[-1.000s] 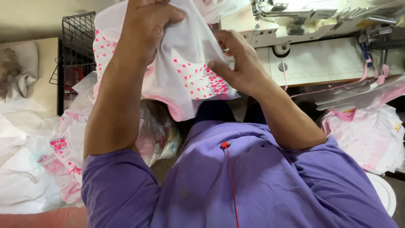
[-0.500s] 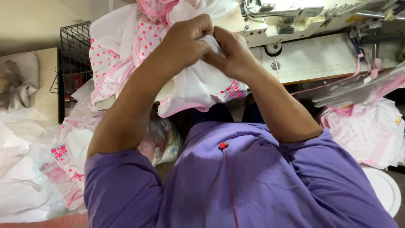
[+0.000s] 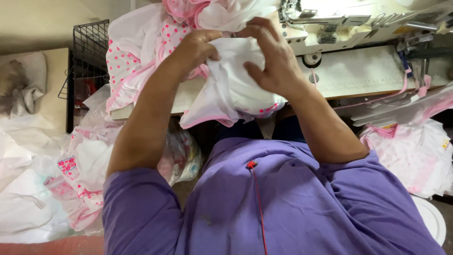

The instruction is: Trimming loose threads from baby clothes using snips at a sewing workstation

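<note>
Both hands clamped on white cloth (image 3: 231,89): left hand (image 3: 196,49), right hand (image 3: 269,59), bunching it above bench front edge (image 3: 339,92), beside sewing machine (image 3: 330,23)

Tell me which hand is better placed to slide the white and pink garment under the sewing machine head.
Probably the right hand. It grips the white and pink garment on the side nearest the sewing machine, just beside its head. The left hand holds the far edge, next to the fabric pile.
</note>
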